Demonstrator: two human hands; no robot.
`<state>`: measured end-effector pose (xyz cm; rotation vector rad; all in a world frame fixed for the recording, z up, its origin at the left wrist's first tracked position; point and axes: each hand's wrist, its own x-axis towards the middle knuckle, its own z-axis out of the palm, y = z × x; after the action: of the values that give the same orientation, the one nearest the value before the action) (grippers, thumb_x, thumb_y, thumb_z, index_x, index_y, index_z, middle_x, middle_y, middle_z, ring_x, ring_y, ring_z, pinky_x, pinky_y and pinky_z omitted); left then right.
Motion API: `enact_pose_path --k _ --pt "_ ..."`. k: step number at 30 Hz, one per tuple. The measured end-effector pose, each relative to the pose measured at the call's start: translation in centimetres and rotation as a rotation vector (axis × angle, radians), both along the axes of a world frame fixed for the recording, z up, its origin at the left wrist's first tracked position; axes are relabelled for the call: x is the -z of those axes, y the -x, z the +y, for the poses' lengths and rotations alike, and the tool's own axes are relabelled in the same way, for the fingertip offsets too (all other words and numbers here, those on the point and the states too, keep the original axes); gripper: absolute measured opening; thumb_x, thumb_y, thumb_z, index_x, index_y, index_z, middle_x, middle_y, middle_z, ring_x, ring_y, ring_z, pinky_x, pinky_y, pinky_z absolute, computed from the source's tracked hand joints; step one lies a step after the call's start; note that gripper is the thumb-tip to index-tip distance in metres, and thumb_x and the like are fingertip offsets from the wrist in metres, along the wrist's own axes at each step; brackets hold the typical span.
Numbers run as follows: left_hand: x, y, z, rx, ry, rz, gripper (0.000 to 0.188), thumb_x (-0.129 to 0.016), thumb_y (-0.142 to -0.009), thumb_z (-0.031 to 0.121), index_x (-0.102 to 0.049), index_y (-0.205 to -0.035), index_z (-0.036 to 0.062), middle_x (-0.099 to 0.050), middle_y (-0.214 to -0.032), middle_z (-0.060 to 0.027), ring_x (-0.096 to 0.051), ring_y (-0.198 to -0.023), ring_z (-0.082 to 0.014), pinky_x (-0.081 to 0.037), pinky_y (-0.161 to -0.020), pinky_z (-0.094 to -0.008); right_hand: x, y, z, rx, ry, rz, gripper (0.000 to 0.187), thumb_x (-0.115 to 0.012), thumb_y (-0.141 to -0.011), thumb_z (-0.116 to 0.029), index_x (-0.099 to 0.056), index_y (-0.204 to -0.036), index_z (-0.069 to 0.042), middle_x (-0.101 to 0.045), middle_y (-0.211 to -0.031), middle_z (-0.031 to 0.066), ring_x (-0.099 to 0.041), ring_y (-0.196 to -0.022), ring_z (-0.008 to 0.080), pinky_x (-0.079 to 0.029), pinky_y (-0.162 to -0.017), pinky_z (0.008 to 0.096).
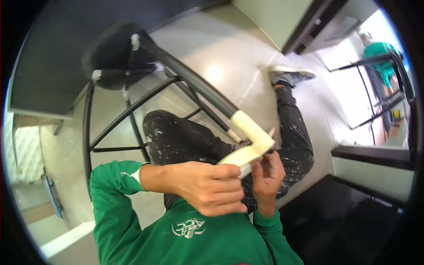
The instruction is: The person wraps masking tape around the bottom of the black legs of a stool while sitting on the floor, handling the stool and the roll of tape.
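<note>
A black metal-framed stool (132,106) leans tipped in front of me, one leg (201,88) slanting down toward my hands. Cream masking tape (251,126) covers that leg's end. From there a wide piece of tape (240,158) runs toward my left hand (212,187), which is closed on it with curled fingers. My right hand (267,179) pinches the tape with thumb and fingers just below the leg's tip. Whether a roll is between the hands I cannot tell.
The stool's dark padded seat (115,55) is at the upper left. My legs in paint-spotted trousers (176,137) are beneath the stool leg. A black flat surface (335,221) lies at lower right. Beyond a doorway, a person in green (380,53) is beside another black frame (388,99).
</note>
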<state>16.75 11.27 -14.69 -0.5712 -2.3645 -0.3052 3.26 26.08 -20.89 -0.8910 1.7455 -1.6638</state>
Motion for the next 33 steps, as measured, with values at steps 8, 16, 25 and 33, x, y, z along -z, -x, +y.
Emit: enact_pose_path --k 8,16,25,33 --pt "1.1 0.9 -0.9 -0.183 -1.387 -0.193 0.018 -0.068 -0.099 0.017 -0.06 -0.092 0.0033 -0.06 -0.087 -0.0031 -0.056 -0.078 -0.0112 -0.046 -0.071 -0.0291 3.9 -2.6 -0.3 0.176 0.12 0.174 0.035 -0.067 -0.102 -0.027 -0.052 -0.116 0.002 -0.061 -0.106 0.0061 -0.062 -0.09 0.0112 -0.051 -0.078 0.025" --pt "3.9 1.2 0.7 -0.08 -1.912 -0.411 0.017 -0.072 -0.097 0.014 -0.063 -0.107 0.0033 -0.069 -0.101 -0.0038 -0.067 -0.092 -0.0092 -0.056 -0.081 -0.0264 4.4 -3.0 -1.3 0.186 0.183 0.143 0.027 -0.066 -0.102 -0.017 -0.058 -0.117 0.003 -0.065 -0.109 0.0082 -0.064 -0.098 0.0137 -0.052 -0.088 0.0287" --pt "3.8 2.1 -0.7 -0.005 -2.001 -0.63 0.016 -0.076 -0.092 0.013 -0.071 -0.101 0.0011 -0.071 -0.094 -0.003 -0.065 -0.085 -0.0081 -0.052 -0.077 -0.0242 3.5 -1.3 0.0 0.143 0.106 0.197 0.025 -0.07 -0.092 -0.009 -0.063 -0.111 0.005 -0.064 -0.104 0.0166 -0.063 -0.095 0.0204 -0.05 -0.084 0.0339" --pt "4.3 2.4 -1.1 -0.05 -1.886 -0.615 0.011 -0.078 -0.089 0.009 -0.071 -0.094 0.0011 -0.073 -0.096 -0.005 -0.067 -0.086 -0.0108 -0.053 -0.083 -0.0291 -0.3 -1.6 -0.8 0.175 0.261 0.034 0.024 -0.076 -0.09 -0.009 -0.067 -0.108 0.004 -0.059 -0.12 0.0115 -0.058 -0.11 0.0184 -0.043 -0.099 0.0316"
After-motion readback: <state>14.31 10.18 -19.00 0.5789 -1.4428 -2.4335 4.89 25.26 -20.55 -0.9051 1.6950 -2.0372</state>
